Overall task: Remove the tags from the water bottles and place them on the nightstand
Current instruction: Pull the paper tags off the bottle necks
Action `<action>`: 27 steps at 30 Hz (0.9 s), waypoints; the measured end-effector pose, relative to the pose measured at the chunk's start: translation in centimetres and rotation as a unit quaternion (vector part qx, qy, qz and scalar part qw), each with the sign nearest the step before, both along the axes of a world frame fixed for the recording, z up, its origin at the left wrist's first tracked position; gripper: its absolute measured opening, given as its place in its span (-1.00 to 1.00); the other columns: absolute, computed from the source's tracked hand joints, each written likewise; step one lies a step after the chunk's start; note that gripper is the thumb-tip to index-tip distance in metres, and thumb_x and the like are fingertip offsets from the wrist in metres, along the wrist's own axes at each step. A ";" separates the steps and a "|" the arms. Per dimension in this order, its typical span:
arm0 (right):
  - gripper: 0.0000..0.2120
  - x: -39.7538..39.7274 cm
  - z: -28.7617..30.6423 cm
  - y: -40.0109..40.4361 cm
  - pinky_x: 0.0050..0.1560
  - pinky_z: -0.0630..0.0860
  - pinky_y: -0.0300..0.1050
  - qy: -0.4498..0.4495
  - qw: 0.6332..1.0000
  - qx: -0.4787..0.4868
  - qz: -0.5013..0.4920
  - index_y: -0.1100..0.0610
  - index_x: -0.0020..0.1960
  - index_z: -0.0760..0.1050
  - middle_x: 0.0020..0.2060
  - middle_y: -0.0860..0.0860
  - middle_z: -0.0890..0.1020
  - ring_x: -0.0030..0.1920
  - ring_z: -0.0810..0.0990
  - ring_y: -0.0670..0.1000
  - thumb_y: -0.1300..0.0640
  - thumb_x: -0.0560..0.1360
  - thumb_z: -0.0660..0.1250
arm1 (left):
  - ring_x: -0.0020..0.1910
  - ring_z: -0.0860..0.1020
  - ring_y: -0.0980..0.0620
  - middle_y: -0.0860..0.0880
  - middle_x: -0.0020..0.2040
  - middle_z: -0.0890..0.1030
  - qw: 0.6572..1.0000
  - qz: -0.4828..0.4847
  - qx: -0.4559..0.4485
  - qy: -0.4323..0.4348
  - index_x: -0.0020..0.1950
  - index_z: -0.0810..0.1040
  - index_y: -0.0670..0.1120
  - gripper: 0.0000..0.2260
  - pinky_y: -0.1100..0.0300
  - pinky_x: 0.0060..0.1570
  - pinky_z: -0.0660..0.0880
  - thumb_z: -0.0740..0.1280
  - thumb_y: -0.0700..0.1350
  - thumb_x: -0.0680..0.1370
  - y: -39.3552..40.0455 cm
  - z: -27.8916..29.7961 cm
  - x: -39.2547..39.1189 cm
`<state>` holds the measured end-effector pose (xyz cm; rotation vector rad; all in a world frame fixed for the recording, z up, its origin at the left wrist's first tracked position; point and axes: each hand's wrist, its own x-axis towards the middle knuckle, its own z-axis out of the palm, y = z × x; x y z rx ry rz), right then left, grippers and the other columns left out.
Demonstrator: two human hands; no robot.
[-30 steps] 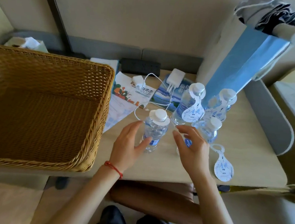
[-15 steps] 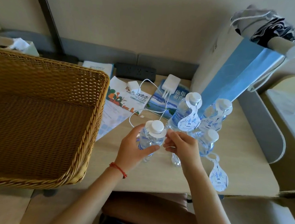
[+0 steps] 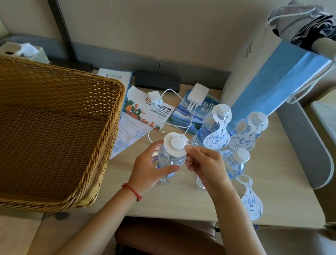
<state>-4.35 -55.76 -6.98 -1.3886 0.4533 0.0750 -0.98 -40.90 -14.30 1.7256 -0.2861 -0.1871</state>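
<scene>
My left hand (image 3: 149, 170) grips a clear water bottle (image 3: 170, 160) by its body, above the wooden nightstand (image 3: 187, 202). A white paper tag (image 3: 168, 147) rings the neck under the white cap, and my right hand (image 3: 206, 167) pinches that tag at its right edge. Two more bottles behind, one (image 3: 210, 125) in the middle and one (image 3: 248, 126) to the right, wear hanging tags. Another bottle (image 3: 235, 163) stands bare of a tag just right of my right hand. One loose tag (image 3: 251, 203) lies flat on the nightstand at the right.
A large wicker basket (image 3: 105, 134) fills the left side. Behind the bottles lie brochures (image 3: 144, 113), white chargers with cables (image 3: 197, 95), a black power strip (image 3: 157, 79) and a tall blue-and-white paper bag (image 3: 273, 79). A tissue box (image 3: 25, 51) sits far left.
My left hand closed round the front bottle and lifted it slightly. My right hand moved left from beside the bottle and took hold of the neck tag.
</scene>
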 end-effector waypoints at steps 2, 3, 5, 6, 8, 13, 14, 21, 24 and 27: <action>-0.77 0.1 0.1 -0.1 -0.38 0.38 -0.24 -0.021 1.000 0.003 -0.001 0.19 -0.38 0.53 -0.51 0.02 0.52 -0.44 0.42 -0.04 0.21 0.45 0.36 | 0.04 0.48 0.44 0.20 0.07 0.53 1.000 0.002 -0.002 0.003 0.10 0.37 0.22 -0.43 0.52 -0.02 0.41 0.55 -0.20 0.28 -0.1 0.0 0.1; -0.78 0.1 0.2 -0.1 -0.38 0.38 -0.25 -0.030 1.000 0.003 0.000 0.20 -0.37 0.54 -0.52 0.01 0.52 -0.44 0.42 -0.04 0.22 0.45 0.35 | 0.04 0.49 0.42 0.18 0.07 0.54 1.000 0.002 -0.002 0.004 0.10 0.37 0.22 -0.43 0.51 -0.02 0.41 0.56 -0.18 0.27 -0.1 0.0 0.1; -0.79 0.3 0.4 -0.2 -0.39 0.37 -0.25 -0.046 0.999 -0.004 0.003 0.22 -0.35 0.54 -0.52 0.01 0.52 -0.45 0.42 -0.04 0.23 0.46 0.34 | 0.06 0.50 0.38 0.19 0.08 0.55 1.000 0.002 -0.002 0.005 0.11 0.37 0.24 -0.44 0.49 -0.01 0.42 0.56 -0.06 0.24 -0.2 0.1 0.0; -0.79 0.4 0.5 -0.3 -0.40 0.37 -0.25 -0.052 0.999 -0.011 0.005 0.22 -0.35 0.54 -0.53 0.01 0.52 -0.46 0.42 -0.05 0.23 0.46 0.34 | 0.07 0.51 0.35 0.20 0.08 0.55 1.000 0.003 -0.003 0.005 0.10 0.38 0.24 -0.45 0.47 -0.01 0.43 0.55 0.01 0.22 -0.2 0.2 -0.1; -0.79 0.6 0.6 -0.2 -0.40 0.37 -0.25 -0.058 0.998 -0.027 0.007 0.23 -0.35 0.53 -0.53 0.01 0.52 -0.47 0.41 -0.06 0.23 0.46 0.35 | 0.08 0.53 0.29 0.19 0.08 0.56 1.000 0.006 -0.007 0.006 0.10 0.39 0.24 -0.46 0.46 0.00 0.43 0.50 0.11 0.19 -0.2 0.1 -0.1; -0.80 0.4 1.0 -0.2 -0.42 0.38 -0.28 -0.071 0.996 -0.048 -0.003 0.22 -0.35 0.55 -0.52 0.02 0.53 -0.48 0.44 -0.09 0.23 0.45 0.36 | 0.08 0.52 0.27 0.18 0.09 0.54 1.000 0.002 0.008 -0.007 0.12 0.35 0.26 -0.44 0.48 0.02 0.42 0.55 -0.04 0.26 -0.1 0.1 -0.1; -0.80 0.2 1.1 -0.2 -0.42 0.38 -0.29 -0.073 0.996 -0.055 -0.004 0.22 -0.35 0.55 -0.52 0.02 0.53 -0.48 0.44 -0.09 0.23 0.45 0.36 | 0.10 0.52 0.24 0.15 0.10 0.53 1.000 0.000 0.009 -0.008 0.14 0.35 0.25 -0.44 0.47 0.04 0.43 0.55 -0.08 0.29 -0.1 0.1 -0.1; -0.78 -1.7 1.6 0.0 -0.43 0.35 -0.34 -0.090 0.992 -0.085 -0.030 0.24 -0.35 0.52 -0.50 0.07 0.49 -0.51 0.41 -0.12 0.24 0.47 0.34 | 0.21 0.45 0.12 0.16 0.18 0.46 0.999 0.023 0.006 -0.020 0.30 0.35 0.04 -0.44 0.41 0.11 0.41 0.46 0.03 0.35 0.6 0.3 -1.3; -0.75 -3.1 1.7 0.4 -0.45 0.33 -0.37 -0.092 0.990 -0.094 -0.045 0.19 -0.39 0.50 -0.51 0.07 0.49 -0.52 0.40 -0.13 0.24 0.47 0.34 | 0.25 0.42 0.13 0.13 0.22 0.42 0.998 0.046 0.024 -0.047 0.32 0.37 -0.02 -0.46 0.40 0.16 0.34 0.40 0.09 0.40 1.3 0.5 -2.3; -0.72 -4.7 1.5 1.0 -0.43 0.34 -0.36 -0.097 0.990 -0.090 -0.054 0.16 -0.42 0.50 -0.53 0.04 0.50 -0.50 0.39 -0.11 0.25 0.46 0.35 | 0.20 0.38 0.27 0.09 0.20 0.44 0.989 0.044 0.072 -0.121 0.30 0.41 -0.13 -0.44 0.57 0.13 0.26 0.33 0.15 0.41 2.3 0.5 -3.3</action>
